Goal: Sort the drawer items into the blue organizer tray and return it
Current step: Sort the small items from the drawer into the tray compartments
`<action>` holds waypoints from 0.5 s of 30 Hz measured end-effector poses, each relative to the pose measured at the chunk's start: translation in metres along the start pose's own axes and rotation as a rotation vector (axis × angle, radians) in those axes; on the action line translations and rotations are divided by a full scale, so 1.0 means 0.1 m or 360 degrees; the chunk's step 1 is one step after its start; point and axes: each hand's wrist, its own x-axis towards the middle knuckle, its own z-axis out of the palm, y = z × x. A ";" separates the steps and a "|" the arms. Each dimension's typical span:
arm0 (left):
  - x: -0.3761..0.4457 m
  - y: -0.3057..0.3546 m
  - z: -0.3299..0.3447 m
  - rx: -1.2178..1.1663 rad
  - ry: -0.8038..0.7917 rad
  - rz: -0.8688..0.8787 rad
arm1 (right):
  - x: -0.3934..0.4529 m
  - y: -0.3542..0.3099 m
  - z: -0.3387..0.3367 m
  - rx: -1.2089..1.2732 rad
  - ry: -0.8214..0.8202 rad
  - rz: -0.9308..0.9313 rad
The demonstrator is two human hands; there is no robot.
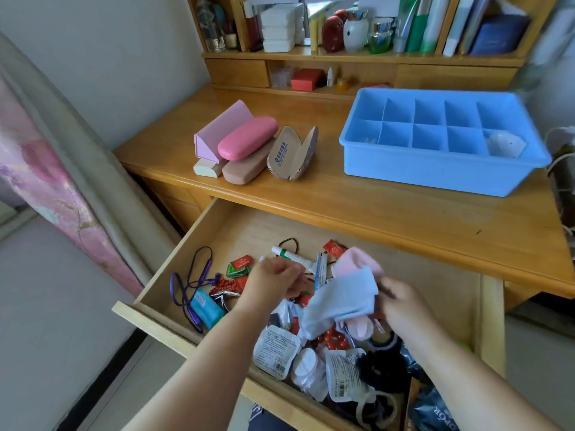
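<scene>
A: Right hand pinches a pale blue folded cloth above the open wooden drawer; left hand curled beside it, grip unclear.

B: Drawer contents?

A: Packets, tubes, cords. Blue plastic divided organizer tray sits on the tabletop, one white object inside.

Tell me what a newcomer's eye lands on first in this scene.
The blue organizer tray stands out on the right of the wooden desk, its compartments nearly all bare. Left of it sits a cluster of glasses cases, with the pink case on top. Below, over the cluttered open drawer, the right hand holds a pale blue sock while the left hand hovers beside it.
</scene>
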 end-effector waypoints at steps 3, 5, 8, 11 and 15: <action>0.25 -0.41 -0.06 0.0857 0.0106 -0.0064 | 0.06 0.20 -0.16 0.0105 0.0165 0.0091; 0.31 -0.61 0.00 0.1267 0.0068 -0.0113 | 0.08 0.29 -0.20 -0.0082 0.0242 0.0075; 0.37 -0.74 0.12 0.1437 0.0083 -0.0124 | 0.02 0.27 -0.15 -0.0277 0.0100 0.0111; 0.40 -0.75 0.20 0.1507 0.0059 -0.0070 | 0.01 0.28 -0.05 -0.0816 0.0125 0.0027; 0.31 -0.67 0.09 0.1194 0.0024 -0.0015 | 0.10 0.33 0.18 -0.1665 0.0107 -0.0170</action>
